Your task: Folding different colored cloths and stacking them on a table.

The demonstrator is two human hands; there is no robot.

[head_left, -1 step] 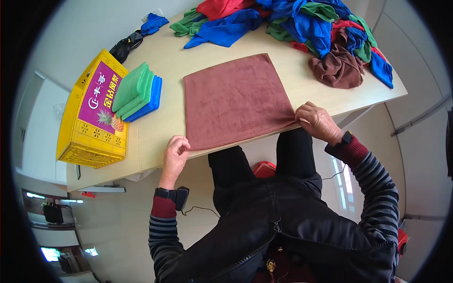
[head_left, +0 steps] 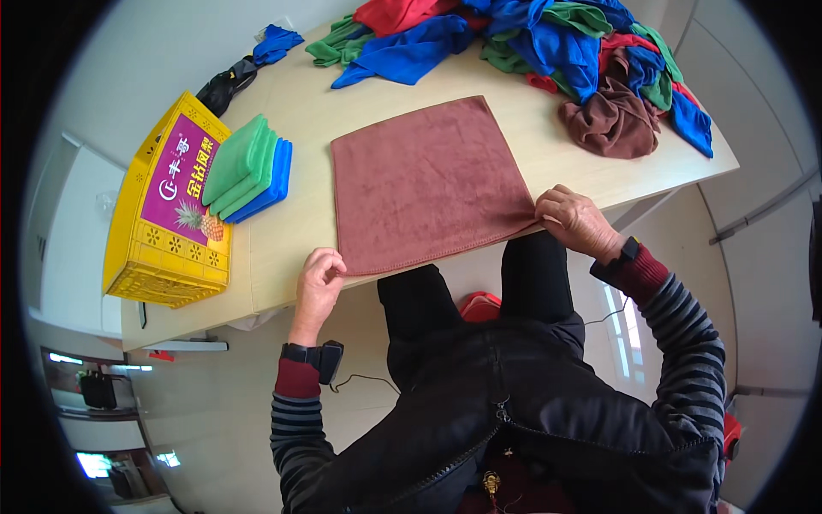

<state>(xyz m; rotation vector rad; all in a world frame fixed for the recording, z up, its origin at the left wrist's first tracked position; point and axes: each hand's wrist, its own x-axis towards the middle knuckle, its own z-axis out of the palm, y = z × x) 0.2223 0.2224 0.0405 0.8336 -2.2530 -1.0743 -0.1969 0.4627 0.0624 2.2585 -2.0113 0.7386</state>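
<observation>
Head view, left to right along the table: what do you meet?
Yellow crate → stack of folded green and blue cloths → left hand → spread brown cloth → right hand → crumpled brown cloth.

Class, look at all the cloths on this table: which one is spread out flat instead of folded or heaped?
The brown cloth, lying open near the table edge, both hands pinching its near corners. The green and blue ones are stacked folded; the rest sit in a crumpled pile.
</observation>
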